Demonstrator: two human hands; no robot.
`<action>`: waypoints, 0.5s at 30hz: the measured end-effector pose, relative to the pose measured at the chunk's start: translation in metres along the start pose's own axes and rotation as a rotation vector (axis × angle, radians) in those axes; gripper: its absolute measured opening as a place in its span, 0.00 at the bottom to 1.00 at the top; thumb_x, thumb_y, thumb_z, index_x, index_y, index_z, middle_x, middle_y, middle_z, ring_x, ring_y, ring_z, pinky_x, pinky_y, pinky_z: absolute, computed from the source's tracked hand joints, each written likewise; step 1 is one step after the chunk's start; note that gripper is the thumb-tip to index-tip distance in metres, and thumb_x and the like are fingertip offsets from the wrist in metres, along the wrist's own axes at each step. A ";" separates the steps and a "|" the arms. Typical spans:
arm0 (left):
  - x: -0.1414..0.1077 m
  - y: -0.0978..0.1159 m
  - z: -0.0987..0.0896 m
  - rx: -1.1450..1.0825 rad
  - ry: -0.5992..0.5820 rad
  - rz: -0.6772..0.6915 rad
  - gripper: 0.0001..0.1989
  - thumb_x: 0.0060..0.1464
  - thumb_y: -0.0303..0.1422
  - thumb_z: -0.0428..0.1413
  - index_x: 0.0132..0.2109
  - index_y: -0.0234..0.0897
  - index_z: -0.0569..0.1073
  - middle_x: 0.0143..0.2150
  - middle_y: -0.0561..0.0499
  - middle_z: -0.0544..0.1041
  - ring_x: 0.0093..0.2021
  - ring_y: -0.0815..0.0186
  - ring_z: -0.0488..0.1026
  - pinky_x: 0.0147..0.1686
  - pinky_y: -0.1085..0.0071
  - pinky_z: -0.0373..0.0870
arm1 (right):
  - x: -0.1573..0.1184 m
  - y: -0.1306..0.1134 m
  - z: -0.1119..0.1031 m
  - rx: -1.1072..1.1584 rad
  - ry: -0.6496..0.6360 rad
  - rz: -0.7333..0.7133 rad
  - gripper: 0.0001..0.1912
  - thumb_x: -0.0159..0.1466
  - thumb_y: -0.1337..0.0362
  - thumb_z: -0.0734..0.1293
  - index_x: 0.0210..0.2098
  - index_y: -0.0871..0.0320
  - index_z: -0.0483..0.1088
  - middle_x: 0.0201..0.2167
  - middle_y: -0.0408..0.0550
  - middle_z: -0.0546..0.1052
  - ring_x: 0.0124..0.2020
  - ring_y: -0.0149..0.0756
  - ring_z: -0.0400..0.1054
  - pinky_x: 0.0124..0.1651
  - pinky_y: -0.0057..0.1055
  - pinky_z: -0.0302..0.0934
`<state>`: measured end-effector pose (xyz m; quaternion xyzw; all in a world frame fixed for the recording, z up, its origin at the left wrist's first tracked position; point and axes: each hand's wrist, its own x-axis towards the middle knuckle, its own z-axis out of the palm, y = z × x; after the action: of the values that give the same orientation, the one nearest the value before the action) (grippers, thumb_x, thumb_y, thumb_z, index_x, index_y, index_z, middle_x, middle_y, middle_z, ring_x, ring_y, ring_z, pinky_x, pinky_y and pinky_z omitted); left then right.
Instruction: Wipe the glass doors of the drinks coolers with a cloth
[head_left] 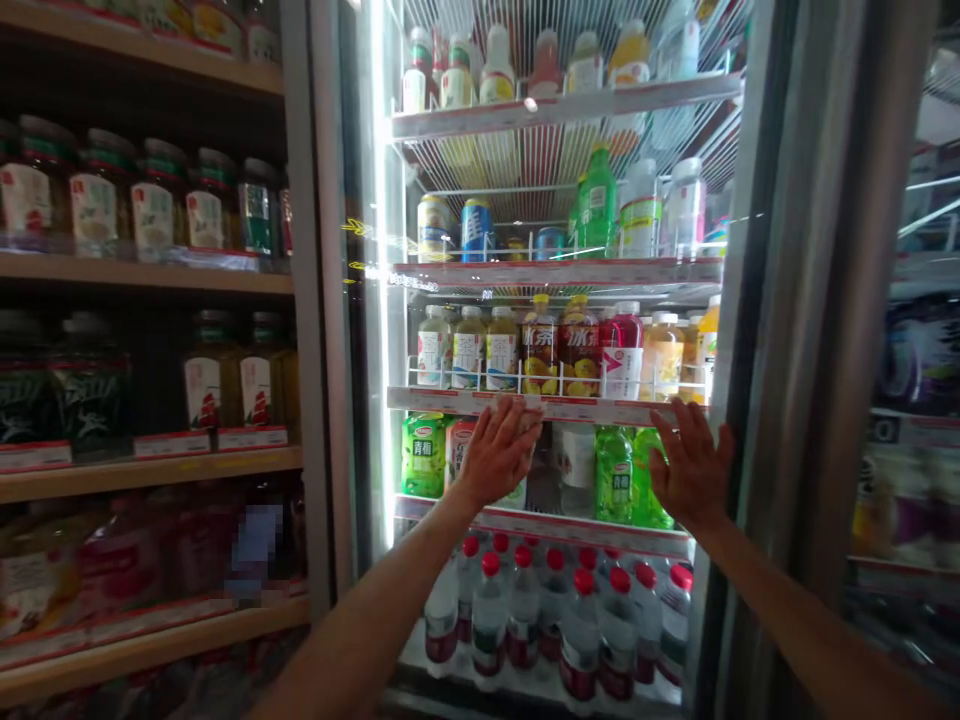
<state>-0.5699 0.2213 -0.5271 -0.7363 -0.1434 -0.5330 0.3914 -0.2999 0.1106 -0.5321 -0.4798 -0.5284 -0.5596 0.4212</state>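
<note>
My left hand (501,452) is raised in front of the drinks cooler, its fingers stretched out and close together. Its fingertips overlap the shelf edge (600,409) below the tea bottles. Something pale shows by these fingertips, too blurred to name. To the right, my right hand (694,468) is up with fingers spread and nothing in it. Behind it stand green drink bottles (616,470), partly covered by the hand. Left of my left wrist is another green bottle (423,455). Whether either hand touches glass, I cannot tell.
Upper cooler shelves hold cans (476,230), a green soda bottle (598,205) and juice bottles (630,60). Red-capped water bottles (523,610) fill the bottom. A wooden shelf (150,472) with bottled drinks is at left. A metal upright (825,300) borders the cooler's right side.
</note>
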 end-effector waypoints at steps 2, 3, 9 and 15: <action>-0.004 -0.014 -0.006 0.018 -0.010 -0.022 0.18 0.53 0.34 0.50 0.52 0.43 0.67 0.63 0.45 0.58 0.65 0.57 0.49 0.61 0.55 0.47 | 0.000 0.000 0.000 0.001 0.001 -0.004 0.30 0.63 0.64 0.58 0.63 0.48 0.47 0.64 0.50 0.54 0.64 0.44 0.47 0.64 0.50 0.36; -0.007 -0.028 -0.011 0.053 0.033 -0.130 0.18 0.53 0.34 0.50 0.53 0.42 0.67 0.63 0.44 0.58 0.65 0.56 0.50 0.60 0.55 0.48 | 0.000 -0.001 0.000 0.001 -0.001 -0.003 0.30 0.63 0.64 0.58 0.63 0.48 0.47 0.64 0.50 0.54 0.64 0.43 0.47 0.64 0.50 0.35; -0.001 -0.053 -0.017 0.158 0.314 -0.645 0.20 0.55 0.32 0.47 0.54 0.33 0.65 0.63 0.34 0.56 0.64 0.53 0.50 0.57 0.53 0.53 | 0.001 -0.001 0.001 -0.023 0.002 -0.012 0.30 0.63 0.64 0.58 0.64 0.49 0.47 0.64 0.51 0.54 0.64 0.44 0.48 0.64 0.50 0.36; 0.013 0.018 0.004 -0.019 -0.030 0.053 0.18 0.53 0.33 0.50 0.52 0.44 0.67 0.62 0.45 0.59 0.65 0.58 0.48 0.61 0.57 0.47 | 0.001 0.002 0.001 -0.057 0.015 -0.050 0.31 0.63 0.64 0.58 0.64 0.49 0.45 0.64 0.51 0.54 0.64 0.44 0.48 0.63 0.50 0.37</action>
<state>-0.5508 0.2099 -0.5236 -0.7515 -0.1247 -0.5125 0.3963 -0.2983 0.1110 -0.5304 -0.4743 -0.5208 -0.5883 0.3971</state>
